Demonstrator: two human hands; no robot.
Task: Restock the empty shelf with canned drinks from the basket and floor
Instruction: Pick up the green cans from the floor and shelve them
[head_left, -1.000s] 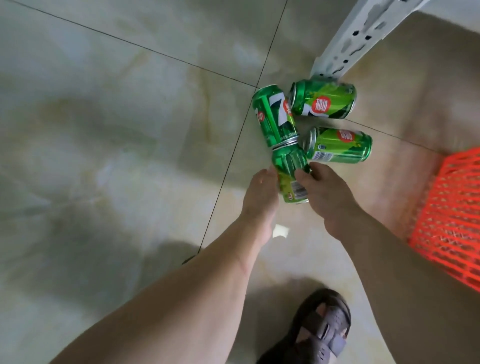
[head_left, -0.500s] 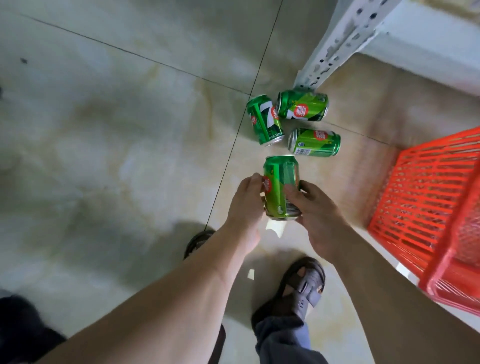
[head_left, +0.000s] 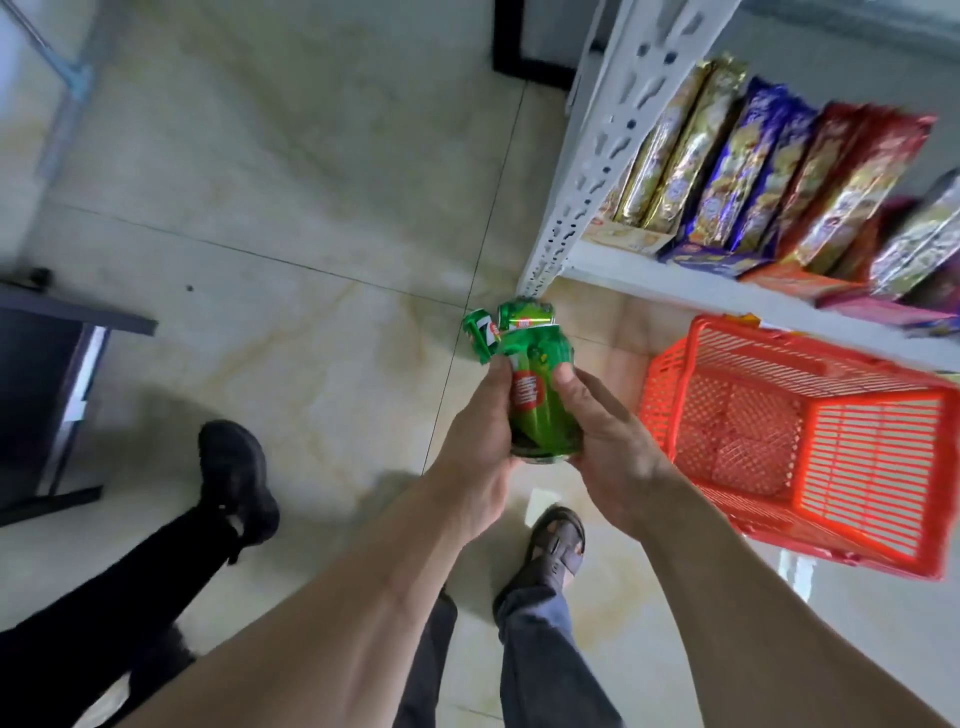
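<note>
A green drink can (head_left: 537, 400) with a red label is held up above the floor between both hands. My left hand (head_left: 475, 447) grips its left side with fingers curled round it. My right hand (head_left: 608, 441) grips its right side, thumb on the front. Behind the held can, two more green cans (head_left: 480, 332) (head_left: 524, 316) lie on their sides on the tiled floor at the foot of the white shelf post (head_left: 597, 156). The orange plastic basket (head_left: 800, 441) stands on the floor to the right and looks empty.
The white shelf (head_left: 675, 291) at upper right carries several snack packs (head_left: 753, 166). Another person's dark trouser leg and black shoe (head_left: 234, 478) are at lower left. My sandalled foot (head_left: 556, 540) is below the hands. A dark table (head_left: 52, 364) stands at the left edge.
Both hands have lifted one green can off the floor and brought it up toward me. The view has risen, so the shelf, basket and the other person's leg now show.
</note>
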